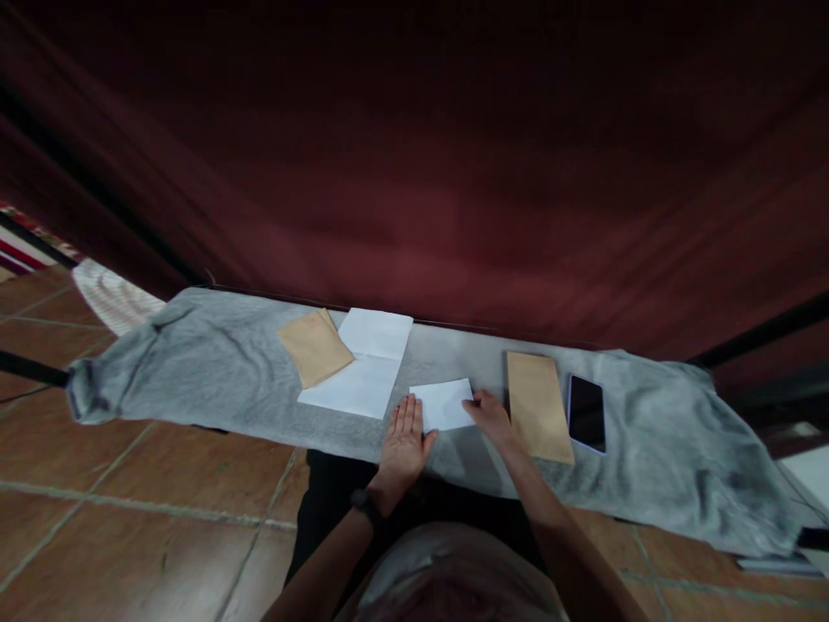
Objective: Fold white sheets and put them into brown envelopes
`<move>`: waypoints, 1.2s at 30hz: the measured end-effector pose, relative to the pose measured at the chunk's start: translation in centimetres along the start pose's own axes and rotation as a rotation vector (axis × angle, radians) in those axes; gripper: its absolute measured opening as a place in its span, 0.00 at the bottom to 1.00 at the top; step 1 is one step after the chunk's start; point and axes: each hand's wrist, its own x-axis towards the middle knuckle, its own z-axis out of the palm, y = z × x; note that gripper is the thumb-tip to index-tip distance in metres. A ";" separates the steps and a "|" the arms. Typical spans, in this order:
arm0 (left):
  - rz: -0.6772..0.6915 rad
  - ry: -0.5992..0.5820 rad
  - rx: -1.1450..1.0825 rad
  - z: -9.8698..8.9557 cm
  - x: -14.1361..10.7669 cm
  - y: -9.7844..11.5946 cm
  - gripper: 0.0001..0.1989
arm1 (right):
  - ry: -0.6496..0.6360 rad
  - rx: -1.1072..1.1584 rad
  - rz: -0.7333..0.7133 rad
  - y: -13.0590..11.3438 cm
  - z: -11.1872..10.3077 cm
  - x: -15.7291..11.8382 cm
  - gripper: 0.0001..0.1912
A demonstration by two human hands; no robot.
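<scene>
A folded sheet of white paper [446, 404] lies on the grey cloth [239, 380] in front of me. My left hand [402, 442] is flat at the paper's left edge, its fingers stretched out and pointing away from me. At the paper's right edge my right hand [490, 416] pinches it between thumb and fingers. Left of the hands rests a larger white sheet with a crease [356, 386], partly covered by brown paper envelopes [315, 347]. Close to my right hand is a flat brown envelope [539, 406].
A phone [586, 413] with a dark screen and a pale purple edge lies right of the brown envelope. Behind the cloth-covered surface hangs a dark red curtain [414, 216]. The floor [161, 536] has brown tiles. Dark poles stand at both sides.
</scene>
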 end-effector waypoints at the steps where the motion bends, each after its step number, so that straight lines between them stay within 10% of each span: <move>1: -0.025 -0.016 -0.036 -0.3 0.1 0.2 0.31 | -0.014 0.021 -0.014 -0.1 -0.8 0.0 0.10; 8: -0.443 -0.030 -1.071 -4.7 2.7 5.5 0.28 | 0.150 0.006 -0.235 -5.5 -7.3 -3.1 0.13; 14: -0.676 0.058 -1.604 -5.3 4.3 6.5 0.23 | -0.029 0.119 -0.441 -8.1 -5.1 -6.5 0.15; 23: -0.514 0.037 -0.722 -1.2 5.6 0.3 0.23 | -0.021 0.115 -0.369 -3.3 2.1 -6.0 0.22; 36: 0.087 -0.017 0.110 1.9 1.8 3.5 0.29 | 0.005 -0.262 -0.390 -0.9 4.4 -4.7 0.29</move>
